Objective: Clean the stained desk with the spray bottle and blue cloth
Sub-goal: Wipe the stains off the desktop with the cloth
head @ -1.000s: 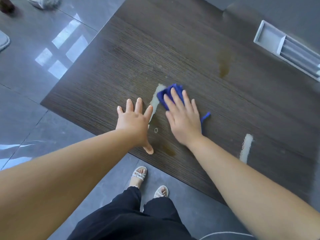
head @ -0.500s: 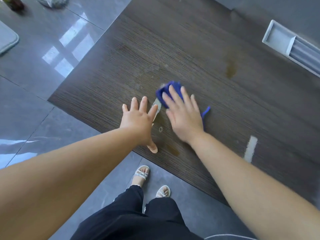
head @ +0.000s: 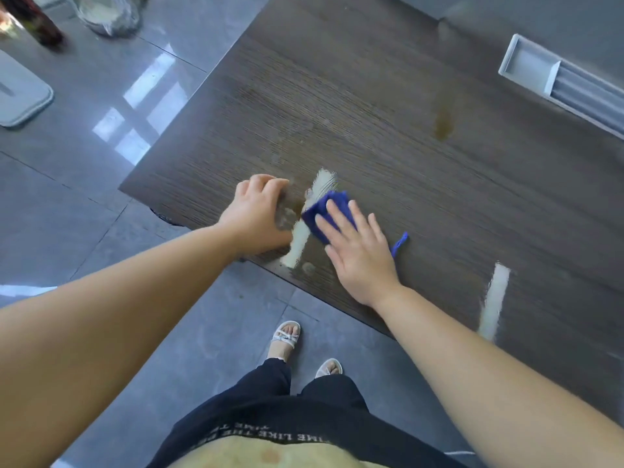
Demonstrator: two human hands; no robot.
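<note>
A folded blue cloth [head: 326, 206] lies on the dark wood-grain desk [head: 371, 96], close to its near edge. My right hand [head: 358, 256] presses flat on the cloth with straight fingers. My left hand [head: 255, 212] rests on the desk just left of the cloth, its fingers bent down at the tips and holding nothing. Between the two hands there is a wet smear with brownish spots [head: 297, 244]. A brown stain [head: 443, 125] sits farther back on the desk. No spray bottle is in view.
A white recessed tray [head: 526, 67] is set into the desk at the far right. On the grey tiled floor at left stand a pale flat lid [head: 20, 96], a foil-wrapped bundle [head: 108, 13] and a dark bottle [head: 37, 25]. My feet stand below the desk's near edge.
My right hand has slid the cloth toward the desk's near edge. My left hand's fingers, spread flat before, are now bent at the tips. The view has shifted.
</note>
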